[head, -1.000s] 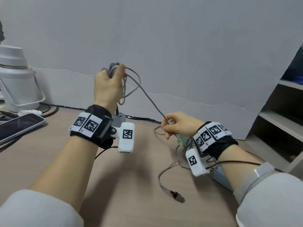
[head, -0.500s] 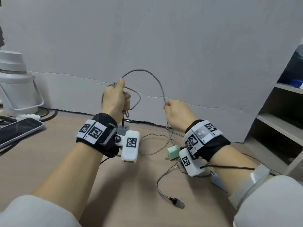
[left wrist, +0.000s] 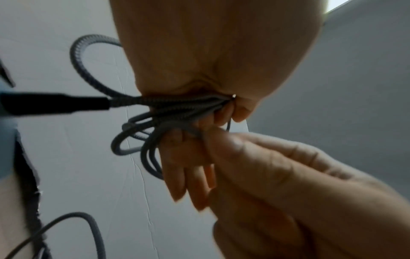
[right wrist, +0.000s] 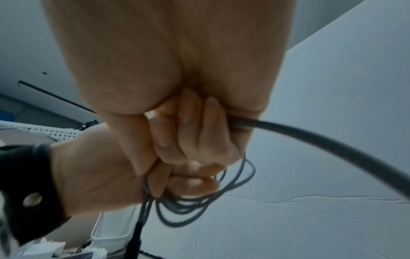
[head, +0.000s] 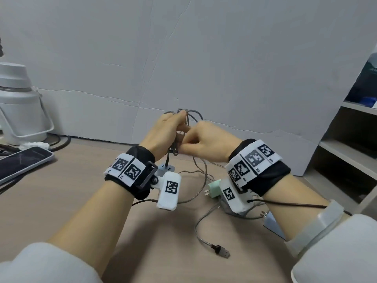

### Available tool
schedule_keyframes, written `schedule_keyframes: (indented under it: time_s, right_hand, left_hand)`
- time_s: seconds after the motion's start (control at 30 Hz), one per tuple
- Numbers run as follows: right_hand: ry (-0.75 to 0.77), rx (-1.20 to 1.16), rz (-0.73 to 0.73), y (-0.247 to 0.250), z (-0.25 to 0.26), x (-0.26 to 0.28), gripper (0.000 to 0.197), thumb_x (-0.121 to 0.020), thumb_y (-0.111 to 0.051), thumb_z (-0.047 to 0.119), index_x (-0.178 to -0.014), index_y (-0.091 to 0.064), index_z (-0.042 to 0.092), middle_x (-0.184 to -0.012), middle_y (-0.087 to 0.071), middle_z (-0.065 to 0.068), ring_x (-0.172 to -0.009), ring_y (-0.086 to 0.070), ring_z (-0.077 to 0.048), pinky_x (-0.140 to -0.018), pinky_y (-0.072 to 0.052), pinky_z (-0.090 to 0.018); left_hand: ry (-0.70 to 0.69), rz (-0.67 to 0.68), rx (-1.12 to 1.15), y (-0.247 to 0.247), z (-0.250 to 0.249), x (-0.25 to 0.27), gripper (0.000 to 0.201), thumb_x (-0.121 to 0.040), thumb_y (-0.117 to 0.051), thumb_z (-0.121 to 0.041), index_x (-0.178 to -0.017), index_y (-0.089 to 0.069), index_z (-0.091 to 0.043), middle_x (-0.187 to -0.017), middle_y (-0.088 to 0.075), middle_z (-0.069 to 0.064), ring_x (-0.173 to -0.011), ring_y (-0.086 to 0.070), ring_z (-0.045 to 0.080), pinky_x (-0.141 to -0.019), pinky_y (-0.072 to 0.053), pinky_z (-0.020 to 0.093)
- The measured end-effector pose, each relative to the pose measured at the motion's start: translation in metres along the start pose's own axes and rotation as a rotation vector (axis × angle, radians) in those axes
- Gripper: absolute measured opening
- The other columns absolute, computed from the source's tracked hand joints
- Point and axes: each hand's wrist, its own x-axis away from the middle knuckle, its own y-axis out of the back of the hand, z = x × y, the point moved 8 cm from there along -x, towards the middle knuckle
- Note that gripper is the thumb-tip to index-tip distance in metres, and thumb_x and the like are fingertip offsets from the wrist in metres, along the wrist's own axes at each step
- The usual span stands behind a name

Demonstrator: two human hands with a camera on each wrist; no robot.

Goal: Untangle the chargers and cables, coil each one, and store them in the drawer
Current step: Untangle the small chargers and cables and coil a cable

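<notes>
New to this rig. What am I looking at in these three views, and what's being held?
No robot here: a person works with bare hands, wearing black wrist straps with printed markers and a small white camera on each wrist.

The wide picture comes from a head-worn camera looking down at the desk. The other two look along each wrist at the fingers, from below.

The left hand grips a bundle of loops of a grey braided cable. The right hand pinches the same cable right beside it, apparently laying on another loop.

On the desk lie a mint-green charger, a loose USB plug on a braided lead, a phone at the left, and a white jug behind it. No drawer is visible.
</notes>
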Motion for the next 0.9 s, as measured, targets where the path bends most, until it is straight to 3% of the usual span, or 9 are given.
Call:
schedule_keyframes:
  time_s: [0.1, 0.2, 0.27, 0.33, 0.4, 0.5, 0.57, 0.63, 0.9]
  right_hand:
    - [-0.021, -0.043, -0.191, 0.022, -0.005, 0.003, 0.023, -0.077, -0.082, 0.029, -0.075, -0.066, 0.012, -0.06, -0.057, 0.008, -0.059, -0.049, -0.005, -0.059, -0.036, -0.024]
    - [-0.051, -0.143, -0.32, 0.035, -0.018, 0.006, 0.038, -0.07, -0.088, 0.036, -0.081, -0.057, 0.017, -0.062, -0.058, 0.006, -0.058, -0.049, -0.008, -0.056, -0.037, -0.024]
    - [-0.071, -0.204, -0.354, 0.042, -0.028, 0.008, 0.039, -0.072, -0.086, 0.044, -0.086, -0.058, 0.021, -0.066, -0.057, 0.007, -0.058, -0.05, -0.008, -0.056, -0.039, -0.022]
    - [-0.088, -0.26, -0.364, 0.046, -0.039, 0.01, 0.028, -0.079, -0.08, 0.038, -0.093, -0.062, 0.021, -0.07, -0.06, 0.005, -0.061, -0.053, -0.009, -0.06, -0.042, -0.026]
    - [-0.11, -0.318, -0.383, 0.051, -0.05, 0.011, 0.016, -0.083, -0.073, 0.022, -0.097, -0.065, 0.02, -0.071, -0.06, 0.005, -0.059, -0.053, -0.009, -0.06, -0.042, -0.028]
    - [-0.147, -0.358, -0.393, 0.055, -0.062, 0.013, 0.018, -0.083, -0.065, 0.007, -0.099, -0.068, 0.014, -0.069, -0.057, 0.005, -0.057, -0.05, -0.008, -0.056, -0.039, -0.024]
    - [-0.157, -0.375, -0.384, 0.054, -0.067, 0.014, 0.012, -0.086, -0.064, 0.006, -0.095, -0.07, 0.012, -0.07, -0.059, 0.001, -0.06, -0.051, -0.011, -0.055, -0.04, -0.025]
    - [-0.168, -0.405, -0.365, 0.05, -0.072, 0.014, 0.007, -0.09, -0.065, 0.008, -0.087, -0.07, 0.013, -0.067, -0.06, -0.003, -0.059, -0.051, -0.015, -0.053, -0.04, -0.027]
    - [-0.204, -0.359, -0.297, 0.03, -0.095, 0.011, 0.022, -0.098, -0.063, 0.023, -0.084, -0.07, 0.008, -0.056, -0.056, 0.001, -0.048, -0.048, -0.015, -0.057, -0.046, -0.032]
  left_hand:
    - [-0.023, 0.084, -0.113, -0.011, -0.001, 0.003, 0.036, -0.104, -0.046, -0.037, -0.091, -0.051, -0.004, -0.074, -0.063, 0.008, -0.047, -0.06, 0.029, -0.045, -0.044, 0.026]
    - [-0.061, 0.087, -0.197, -0.012, -0.002, 0.002, 0.036, -0.106, -0.041, -0.037, -0.082, -0.043, -0.01, -0.057, -0.056, 0.008, -0.041, -0.033, 0.019, -0.044, -0.027, 0.025]
    - [-0.094, 0.115, -0.253, -0.007, -0.004, 0.0, 0.044, -0.104, -0.044, -0.046, -0.076, -0.041, -0.012, -0.054, -0.041, 0.003, -0.044, -0.027, 0.017, -0.045, -0.021, 0.026]
    - [-0.138, 0.201, -0.33, -0.007, -0.008, 0.002, 0.052, -0.099, -0.053, -0.052, -0.076, -0.047, -0.006, -0.058, -0.03, 0.001, -0.046, -0.024, 0.015, -0.045, -0.018, 0.027]
    - [-0.2, 0.207, -0.45, -0.004, -0.013, 0.003, 0.049, -0.095, -0.064, -0.047, -0.089, -0.058, 0.001, -0.056, -0.033, -0.007, -0.046, -0.028, 0.011, -0.045, -0.024, 0.024]
    - [-0.319, 0.04, -0.515, 0.014, -0.023, -0.002, 0.028, -0.096, -0.067, -0.033, -0.081, -0.07, -0.01, -0.05, -0.046, -0.016, -0.045, -0.039, 0.001, -0.047, -0.033, 0.015]
    - [-0.341, -0.115, -0.399, 0.034, -0.026, -0.007, 0.032, -0.097, -0.065, -0.037, -0.07, -0.069, -0.019, -0.049, -0.041, -0.01, -0.041, -0.033, 0.009, -0.044, -0.029, 0.024]
    - [-0.324, -0.306, -0.215, 0.063, -0.027, -0.009, 0.038, -0.095, -0.065, -0.042, -0.062, -0.067, -0.023, -0.047, -0.038, -0.006, -0.04, -0.03, 0.014, -0.045, -0.027, 0.023]
    - [-0.293, -0.705, 0.199, 0.13, -0.018, -0.004, 0.036, -0.099, -0.062, -0.036, -0.072, -0.059, -0.013, -0.045, -0.039, -0.009, -0.035, -0.032, 0.009, -0.039, -0.028, 0.019]
